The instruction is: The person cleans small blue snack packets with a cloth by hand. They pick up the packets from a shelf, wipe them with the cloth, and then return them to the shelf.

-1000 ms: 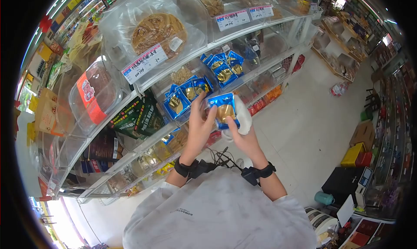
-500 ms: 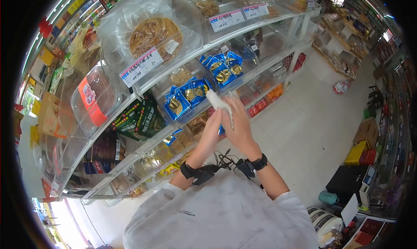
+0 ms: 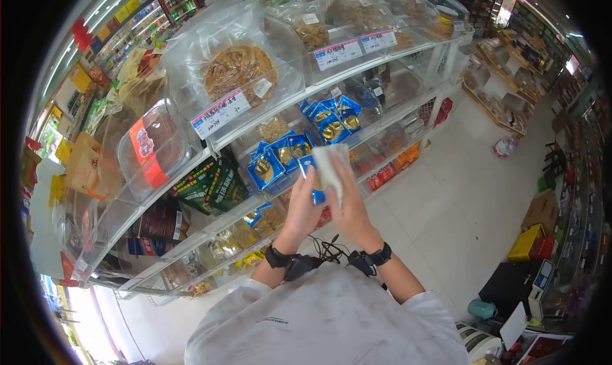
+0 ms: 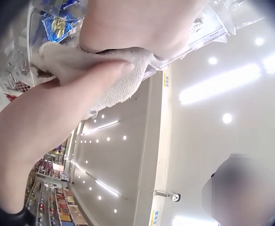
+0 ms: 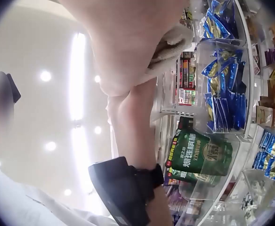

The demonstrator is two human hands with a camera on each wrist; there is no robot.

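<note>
In the head view, my left hand [image 3: 302, 207] holds a blue packet [image 3: 310, 171], partly hidden between the hands. My right hand [image 3: 349, 207] grips a white cloth [image 3: 328, 172] beside and against the packet. The left wrist view shows the right thumb lying along the cloth [image 4: 121, 87], close under my left hand [image 4: 137, 23]. Seen from the right wrist, my right hand [image 5: 128, 42] covers most of the cloth [image 5: 172, 47], and the packet is hidden. Just beyond the hands, similar blue packets [image 3: 264, 169] lie in a clear bin.
A tiered white shelf [image 3: 255, 120] holds a bagged round brown item [image 3: 241, 75], a clear tub with a red band [image 3: 145, 148] and green bags [image 3: 213, 185]. Pale floor [image 3: 433, 199] lies at the right. Black cables [image 3: 328, 247] hang near my wrists.
A second ago the packet's face showed in both hands; the right hand then brought the cloth across it. Since half a second ago the hands have parted slightly, and more of the packet shows.
</note>
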